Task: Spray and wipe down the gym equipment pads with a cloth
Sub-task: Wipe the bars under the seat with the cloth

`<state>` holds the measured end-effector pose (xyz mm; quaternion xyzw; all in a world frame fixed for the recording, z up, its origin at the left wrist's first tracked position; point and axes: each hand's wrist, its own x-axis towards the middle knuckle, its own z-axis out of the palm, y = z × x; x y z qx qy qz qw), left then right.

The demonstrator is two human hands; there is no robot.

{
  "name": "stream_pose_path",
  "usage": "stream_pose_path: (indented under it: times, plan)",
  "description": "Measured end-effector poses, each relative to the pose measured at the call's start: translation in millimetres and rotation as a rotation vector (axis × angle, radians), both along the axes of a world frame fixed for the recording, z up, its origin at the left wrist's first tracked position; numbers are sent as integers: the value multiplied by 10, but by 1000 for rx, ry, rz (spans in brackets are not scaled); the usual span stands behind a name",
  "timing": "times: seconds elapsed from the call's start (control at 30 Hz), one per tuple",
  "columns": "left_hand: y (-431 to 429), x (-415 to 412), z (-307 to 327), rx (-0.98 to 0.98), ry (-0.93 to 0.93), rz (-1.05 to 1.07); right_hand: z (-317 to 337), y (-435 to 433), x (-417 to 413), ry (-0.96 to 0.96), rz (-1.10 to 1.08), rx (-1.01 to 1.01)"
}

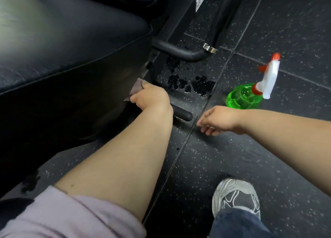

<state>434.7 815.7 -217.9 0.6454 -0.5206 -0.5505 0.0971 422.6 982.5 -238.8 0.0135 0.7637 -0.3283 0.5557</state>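
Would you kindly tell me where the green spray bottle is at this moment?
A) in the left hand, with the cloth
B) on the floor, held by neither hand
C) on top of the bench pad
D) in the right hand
B: the spray bottle stands on the floor, apart from the empty right hand, while the left hand grips only the cloth against the side of the pad.

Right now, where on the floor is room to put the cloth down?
Bare floor lies between the right hand and the shoe, and more beyond the bottle. By the pad it is crowded: left hand with cloth, bar, wet patches.
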Motion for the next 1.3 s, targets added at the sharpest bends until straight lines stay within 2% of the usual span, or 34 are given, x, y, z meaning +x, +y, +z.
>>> stream_pose_path:
  times: [0.07,0.17,0.33,0.47,0.73,0.87,0.97,1.1,1.2,1.27,1.3]
  plan:
    - [24,84,-47,-29,26,10,-12,-47,45,-10,-105,-65]
    - [71,271,-206,24,163,13,9,-197,29,-66,-333,-190]
    - [80,338,-298,146,288,-17,62,-238,-7,-23,-390,-237]
    - [96,391,-261,346,380,32,61,-213,17,201,-375,-188]
    - [538,613,-285,924,579,133,52,-117,19,377,-426,-175]
    - [549,700,-215,1044,519,11,37,-56,-47,435,-434,-117]
    - [615,713,-110,980,463,-47,145,-69,-132,442,-388,-111]
    - [443,618,-87,841,453,15,263,-174,-215,400,-402,-166]
    - [344,630,-60,713,283,-197,229,-259,-179,335,-334,-169]
    - [282,672,-1,461,62,-417,176,-310,-109,271,-267,-160]
    - [231,701,38,242,-43,-528,170,-327,-72,242,-239,-160]
